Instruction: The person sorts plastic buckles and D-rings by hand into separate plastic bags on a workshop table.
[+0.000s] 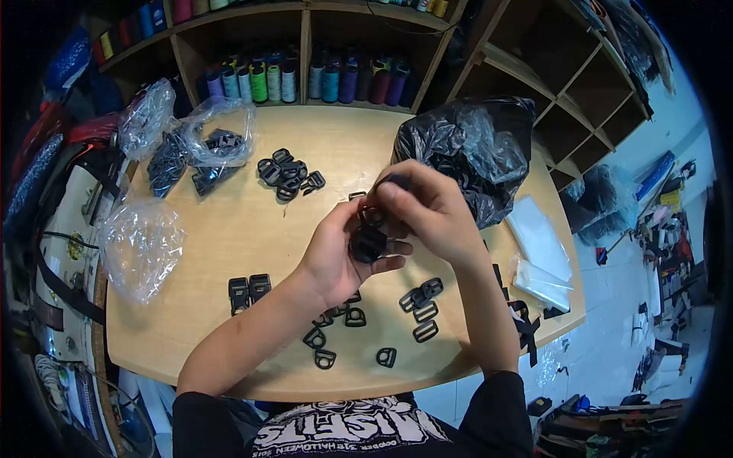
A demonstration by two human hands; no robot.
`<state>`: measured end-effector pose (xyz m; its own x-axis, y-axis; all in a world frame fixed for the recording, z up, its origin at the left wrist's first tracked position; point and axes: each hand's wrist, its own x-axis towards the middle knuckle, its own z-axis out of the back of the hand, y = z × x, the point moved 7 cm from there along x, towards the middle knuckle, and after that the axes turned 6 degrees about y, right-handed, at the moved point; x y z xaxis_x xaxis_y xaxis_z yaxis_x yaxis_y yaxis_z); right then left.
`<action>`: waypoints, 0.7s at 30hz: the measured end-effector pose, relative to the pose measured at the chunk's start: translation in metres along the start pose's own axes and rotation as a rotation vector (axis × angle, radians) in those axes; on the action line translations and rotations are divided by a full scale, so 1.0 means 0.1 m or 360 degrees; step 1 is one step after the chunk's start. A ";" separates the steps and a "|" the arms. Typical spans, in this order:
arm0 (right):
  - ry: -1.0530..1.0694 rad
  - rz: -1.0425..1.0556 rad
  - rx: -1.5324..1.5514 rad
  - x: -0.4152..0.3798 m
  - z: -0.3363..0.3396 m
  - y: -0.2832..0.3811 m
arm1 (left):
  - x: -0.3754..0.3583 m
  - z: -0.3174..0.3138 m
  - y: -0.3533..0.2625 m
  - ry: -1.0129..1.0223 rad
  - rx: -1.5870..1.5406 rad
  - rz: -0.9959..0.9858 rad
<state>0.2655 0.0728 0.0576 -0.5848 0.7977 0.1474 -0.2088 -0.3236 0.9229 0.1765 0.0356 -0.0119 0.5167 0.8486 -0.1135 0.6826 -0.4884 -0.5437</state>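
Over the middle of the table, my left hand [334, 248] is palm up and curled around black plastic buckle parts [369, 243]. My right hand [434, 208] meets it from the right, thumb and fingers pinching a dark piece [393, 182] whose exact kind is partly hidden by the fingers. Below my hands lie several black D-shaped rings [355, 317], some covered by my left wrist. Right of them are black slide adjusters [425, 330]. Black side-release buckles [249, 291] sit left of my left forearm. A heap of black buckle parts [283, 174] rests farther back.
A black plastic bag [477, 149] stands at the back right. Clear bags with black parts [217, 145] lie at the back left, above a crumpled clear bag [142, 250]. Flat clear bags [540, 240] lie near the right edge. Shelves of thread cones [259, 82] border the back.
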 end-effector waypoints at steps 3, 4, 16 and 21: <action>-0.0130 0.0092 0.0538 0.00 0.07 -0.04 | 0.04 0.07 0.01 0.0059 -0.0014 0.0037; -0.0185 0.0108 0.0710 -0.03 0.09 -0.04 | 0.03 0.05 0.00 0.0056 -0.0010 0.0038; 0.0655 -0.0408 -0.0208 -1.09 -0.34 -0.09 | -0.36 0.28 -0.34 -0.0255 0.0629 0.0024; 0.0561 -0.0458 -0.0872 -1.66 -0.91 -0.46 | -0.64 0.44 -0.39 -0.0271 0.1153 0.0191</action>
<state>0.3005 -0.0908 -0.0416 -0.6467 0.7078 -0.2844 -0.7029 -0.4081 0.5826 0.0937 0.0095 -0.0203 0.4388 0.8466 -0.3014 0.0856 -0.3732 -0.9238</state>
